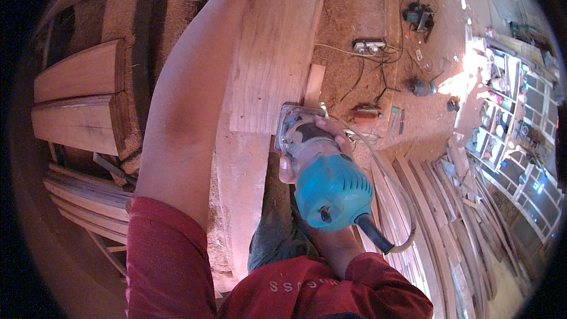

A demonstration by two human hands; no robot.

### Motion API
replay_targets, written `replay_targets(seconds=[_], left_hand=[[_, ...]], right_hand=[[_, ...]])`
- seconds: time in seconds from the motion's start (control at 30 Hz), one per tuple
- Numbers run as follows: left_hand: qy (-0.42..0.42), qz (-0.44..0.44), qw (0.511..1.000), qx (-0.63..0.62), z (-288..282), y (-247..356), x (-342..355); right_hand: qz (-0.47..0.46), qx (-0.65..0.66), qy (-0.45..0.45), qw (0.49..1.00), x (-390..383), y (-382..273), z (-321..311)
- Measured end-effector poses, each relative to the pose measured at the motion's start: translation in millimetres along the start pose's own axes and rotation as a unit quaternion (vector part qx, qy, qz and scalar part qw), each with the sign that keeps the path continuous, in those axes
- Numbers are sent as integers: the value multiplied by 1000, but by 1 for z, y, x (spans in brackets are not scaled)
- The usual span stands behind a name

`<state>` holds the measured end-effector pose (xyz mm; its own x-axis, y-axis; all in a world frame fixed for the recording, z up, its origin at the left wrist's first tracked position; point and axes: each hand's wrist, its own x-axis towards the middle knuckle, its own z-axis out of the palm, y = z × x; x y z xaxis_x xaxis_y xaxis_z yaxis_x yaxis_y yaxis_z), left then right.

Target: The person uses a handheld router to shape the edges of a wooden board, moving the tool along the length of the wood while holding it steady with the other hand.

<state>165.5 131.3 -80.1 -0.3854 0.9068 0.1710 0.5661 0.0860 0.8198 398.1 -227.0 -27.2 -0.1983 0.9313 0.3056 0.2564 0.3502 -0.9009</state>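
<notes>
My right hand [338,132] is wrapped around a teal trim router [332,192], with fingers showing on both sides of its body. The router's flat base [286,119] is against the right edge of a wide wooden board [269,53], close to the board's near end. From the router's rear, a black cord sleeve [373,233] leads into a pale cable. My left arm stretches forward over the board's left side, and its hand lies beyond the upper edge of the view. A small wood strip [314,82] shows beside the board, just past the router.
Sawdust covers the floor. To the right lie a power strip [369,46] with tangled cords, a green power tool [418,18] and another tool [422,87]. Long planks [431,212] are stacked at the lower right. Thick timber pieces [77,121] stand at the left.
</notes>
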Motion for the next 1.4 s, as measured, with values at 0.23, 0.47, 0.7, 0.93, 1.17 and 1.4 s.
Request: replay_targets(seconds=[0.23, 0.47, 0.7, 0.93, 1.17, 1.4], left_hand=[[-47, -30, 998, 36, -3, 4, 3], [-37, -4, 998, 50, -5, 3, 2], [-20, 33, 998, 39, 1, -10, 4], [-14, 54, 997, 58, 6, -13, 5], [-29, 17, 999, 33, -5, 2, -1], [-16, 13, 1000, 14, -7, 4, -2]], right_hand=[[-15, 17, 17, 1000, 13, 14, 3], [-42, 46, 60, 996, 37, 49, 11], [-31, 30, 136, 990, 66, 81, 30], [69, 67, 154, 983, 82, 113, 37], [133, -49, 241, 960, 121, 88, 58], [-9, -56, 290, 955, 179, 74, 54]])
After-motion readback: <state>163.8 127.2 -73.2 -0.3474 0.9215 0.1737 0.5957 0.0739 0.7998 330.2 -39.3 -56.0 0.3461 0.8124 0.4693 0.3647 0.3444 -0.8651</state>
